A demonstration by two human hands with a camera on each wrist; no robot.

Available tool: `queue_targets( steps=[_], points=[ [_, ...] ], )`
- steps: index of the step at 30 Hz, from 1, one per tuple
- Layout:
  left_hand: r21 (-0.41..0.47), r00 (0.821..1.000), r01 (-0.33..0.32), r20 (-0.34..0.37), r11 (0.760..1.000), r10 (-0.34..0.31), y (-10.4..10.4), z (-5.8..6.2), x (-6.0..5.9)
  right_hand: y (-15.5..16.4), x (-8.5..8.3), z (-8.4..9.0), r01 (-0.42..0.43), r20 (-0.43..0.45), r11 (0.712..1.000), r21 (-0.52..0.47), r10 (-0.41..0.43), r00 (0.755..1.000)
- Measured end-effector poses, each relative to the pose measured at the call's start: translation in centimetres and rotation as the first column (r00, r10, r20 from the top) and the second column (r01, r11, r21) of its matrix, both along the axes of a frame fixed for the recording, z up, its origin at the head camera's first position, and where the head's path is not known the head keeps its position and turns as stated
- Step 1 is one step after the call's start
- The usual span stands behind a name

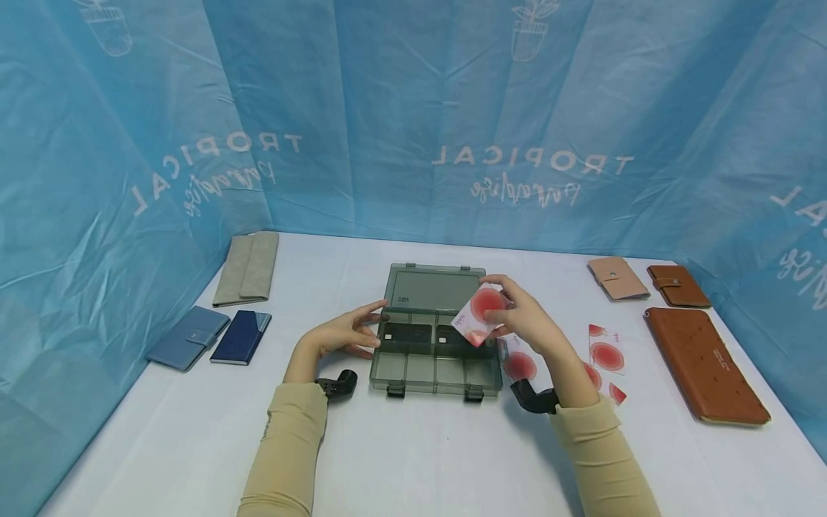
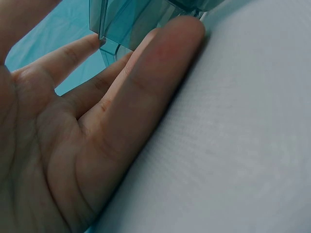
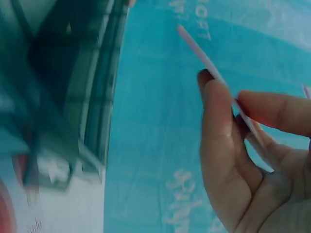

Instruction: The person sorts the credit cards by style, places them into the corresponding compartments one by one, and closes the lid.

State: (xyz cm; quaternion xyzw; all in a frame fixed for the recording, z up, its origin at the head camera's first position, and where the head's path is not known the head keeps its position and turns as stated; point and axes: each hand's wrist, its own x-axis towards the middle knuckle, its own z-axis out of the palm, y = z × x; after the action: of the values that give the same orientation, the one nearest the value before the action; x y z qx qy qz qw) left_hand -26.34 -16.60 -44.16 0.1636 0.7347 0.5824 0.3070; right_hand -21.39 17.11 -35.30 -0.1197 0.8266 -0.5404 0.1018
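A translucent grey-green plastic compartment box [image 1: 420, 373] lies with its lid [image 1: 436, 287] flung back. Dark cards [image 1: 405, 334] with small chip-like marks sit in its middle compartments. My left hand [image 1: 352, 330] is at the box's left side, fingers extended; in the left wrist view the fingertips [image 2: 187, 31] reach the box wall. Between thumb and fingers, my right hand [image 1: 526, 316] pinches a white card [image 1: 479, 314] with a red circle, tilted above the box's right side. The right wrist view shows this card edge-on, the right hand [image 3: 252, 145] around its lower end.
More red-circle cards [image 1: 520, 362] lie right of the box, and others [image 1: 607, 355] beyond my right forearm. At right are a pink wallet [image 1: 618, 278], a small brown wallet [image 1: 678, 286] and a long brown one [image 1: 707, 366]. Grey [image 1: 247, 267], blue-grey [image 1: 187, 337] and navy [image 1: 240, 337] wallets lie left.
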Motion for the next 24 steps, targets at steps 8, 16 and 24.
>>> queue_targets(
  steps=[8,16,24],
  points=[
    [-0.003,1.0,-0.008,0.003,1.0,0.008,0.1,0.0,0.1,-4.0,1.8,-0.9,-0.034,-0.046,0.983,0.179,0.043,0.998],
    [-0.008,1.0,-0.015,0.005,1.0,0.015,0.1,0.0,0.0,-7.3,3.0,-2.9,-0.091,-0.157,0.923,0.375,0.16,0.974],
    [-0.03,1.0,-0.017,-0.004,0.999,0.017,0.0,0.0,0.0,-8.3,3.7,-3.9,-0.167,-0.15,0.841,0.515,0.28,0.948]
  ],
)
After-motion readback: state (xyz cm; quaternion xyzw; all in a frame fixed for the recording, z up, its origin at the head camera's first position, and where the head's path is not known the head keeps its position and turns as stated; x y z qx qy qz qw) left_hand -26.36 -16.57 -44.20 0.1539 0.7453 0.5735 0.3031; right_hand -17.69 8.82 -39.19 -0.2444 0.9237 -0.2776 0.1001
